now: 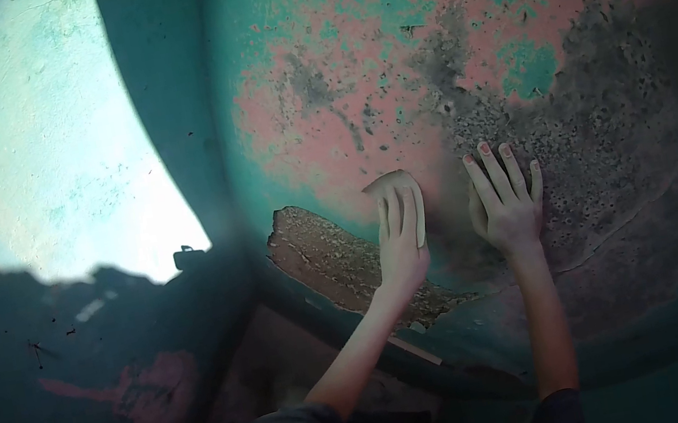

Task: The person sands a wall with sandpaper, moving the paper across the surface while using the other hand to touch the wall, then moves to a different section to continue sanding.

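Observation:
My left hand (400, 237) lies on a pale sheet (394, 182), which looks like sandpaper, and presses it against a worn surface. The sheet's curved top and right edges show past the fingers. To the right, my right hand (505, 197) rests on the dark, pitted patch (601, 114) with its fingers spread and nothing in it. Around and above both hands, the surface shows pink areas (290, 134) and teal paint (528, 68). Just left of my left hand is a rough brown area (323, 250) with a broken edge.
A teal wall (153, 63) meets the worn surface at the left. Bright light falls on its upper left part, with shadow below. Low on that wall is a pink patch (151, 400). A thin crack (627, 219) runs across the lower right surface.

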Tool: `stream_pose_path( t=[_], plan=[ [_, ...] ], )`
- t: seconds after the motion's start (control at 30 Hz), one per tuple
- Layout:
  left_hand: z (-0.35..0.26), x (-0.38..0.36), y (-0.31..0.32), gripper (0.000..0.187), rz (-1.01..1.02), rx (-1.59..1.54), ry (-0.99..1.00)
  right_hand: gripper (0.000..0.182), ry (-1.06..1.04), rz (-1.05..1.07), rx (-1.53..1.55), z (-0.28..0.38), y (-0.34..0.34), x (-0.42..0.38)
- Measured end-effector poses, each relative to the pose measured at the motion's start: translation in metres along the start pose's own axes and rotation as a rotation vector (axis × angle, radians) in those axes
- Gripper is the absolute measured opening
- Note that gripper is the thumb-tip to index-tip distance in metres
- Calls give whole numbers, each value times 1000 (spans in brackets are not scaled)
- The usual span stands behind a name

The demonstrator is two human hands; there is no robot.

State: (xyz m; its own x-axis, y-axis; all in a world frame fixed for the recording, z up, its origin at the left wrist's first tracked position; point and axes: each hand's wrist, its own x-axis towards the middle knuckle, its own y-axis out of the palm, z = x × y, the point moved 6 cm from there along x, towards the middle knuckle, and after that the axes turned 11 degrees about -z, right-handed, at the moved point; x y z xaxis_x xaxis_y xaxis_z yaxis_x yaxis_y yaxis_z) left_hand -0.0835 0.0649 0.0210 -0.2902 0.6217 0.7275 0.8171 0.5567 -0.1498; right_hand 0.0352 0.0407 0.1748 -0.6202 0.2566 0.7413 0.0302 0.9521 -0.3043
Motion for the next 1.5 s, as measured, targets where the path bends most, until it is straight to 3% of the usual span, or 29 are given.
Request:
stream_pose_path(
  t=[0.13,0.27,0.5,0.6,0.97,1.03,1.13,1.2,1.27,1.33,1.4,1.5],
  plan=[
    [-19,-43,18,72,199,-49,5,49,-6,-6,5,0,0,1],
    [-9,-53,5,64,134,-223,-169,49,4,3,9,1,-1,2],
    [24,25,-22,65,-89,-52,-108,47,24,-31,3,4,-2,2],
    [39,27,-15,69,18,148,-113,46,54,-74,-11,9,2,4],
    [44,38,-7,68,175,206,-191,46,139,-54,4,36,23,-1],
    [57,79,-20,69,-73,115,-205,46,133,-52,4,36,24,-6],
    [55,62,-13,72,-25,136,-128,45,110,-73,-4,41,28,-7],
    [50,30,-7,74,48,49,-193,43,140,-93,-6,42,25,-6],
    [45,23,-5,74,187,231,-58,42,128,-102,-14,41,26,-7],
    [56,41,-14,73,171,239,-37,42,122,-119,-12,40,27,-8],
    [75,87,-37,72,-29,197,-170,41,116,-139,-17,40,27,-10],
    [77,83,-27,74,0,194,-126,40,131,-156,-16,41,25,-8]
  ],
)
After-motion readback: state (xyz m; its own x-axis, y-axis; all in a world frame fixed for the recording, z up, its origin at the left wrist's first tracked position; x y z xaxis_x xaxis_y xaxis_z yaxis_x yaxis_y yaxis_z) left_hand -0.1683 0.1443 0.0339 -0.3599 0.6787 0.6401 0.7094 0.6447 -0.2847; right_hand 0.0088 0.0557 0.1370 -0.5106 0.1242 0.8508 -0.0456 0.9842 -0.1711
